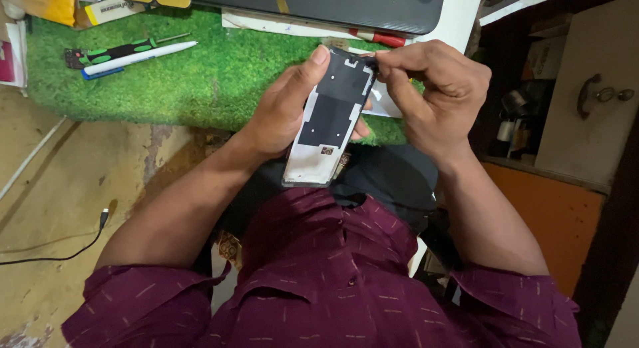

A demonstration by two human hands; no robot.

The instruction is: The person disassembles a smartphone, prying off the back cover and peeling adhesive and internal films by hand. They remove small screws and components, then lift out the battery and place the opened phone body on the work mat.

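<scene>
- A person's chest in a maroon short-sleeved shirt with pale dashes [319,281] is filling the bottom of the frame, with both forearms reaching upward toward the centre.
- A thin black cable with a small plug [103,218] is lying on the worn tan counter [66,188] at the lower left.
- The left hand [286,112] is gripping a flat rectangular phone back panel, white-edged with black sheets stuck to its inner face [329,118], at the centre of the frame; the thumb is lying along the panel's left edge and the fingers are curling behind it, one fingertip showing at its right side.
- The panel is being held tilted in the air above the lap, its upper end leaning to the right and reaching over the near edge of a green artificial-grass mat [200,75].
- The right hand [436,88] is closing in a pinch on the panel's upper right corner, thumb and forefinger pressed together there; what lies between them is too small to tell.
- Farther off, at the upper left on the mat, a black screwdriver with green grips [120,52] and a white pen with a blue end [136,58] are lying just beside each other.
- A red-handled tool [383,38] is resting near a large dark grey flat device [319,8] along the top edge.
</scene>
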